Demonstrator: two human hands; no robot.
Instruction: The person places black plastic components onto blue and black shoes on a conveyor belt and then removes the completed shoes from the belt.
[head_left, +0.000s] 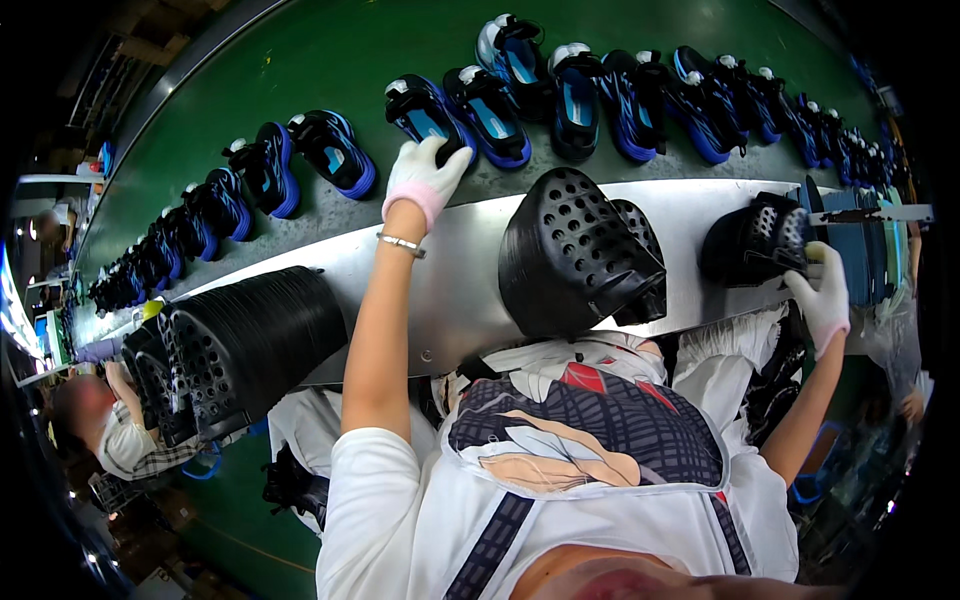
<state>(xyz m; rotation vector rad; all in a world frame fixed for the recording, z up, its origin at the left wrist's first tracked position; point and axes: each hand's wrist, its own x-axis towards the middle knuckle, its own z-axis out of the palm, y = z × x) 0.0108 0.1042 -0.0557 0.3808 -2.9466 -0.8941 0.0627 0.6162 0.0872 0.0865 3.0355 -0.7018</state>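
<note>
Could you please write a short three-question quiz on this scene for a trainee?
1. Which thing is the left hand at?
2. True or false: the right hand is at the leftmost of the black perforated pieces.
3. What colour is the surface under the shoes: (a) red, (b) green, (c) yellow?

Key:
1. A blue-and-black shoe; the fingers appear to touch its near end.
2. False: it is at the rightmost piece.
3. (b) green.
</note>
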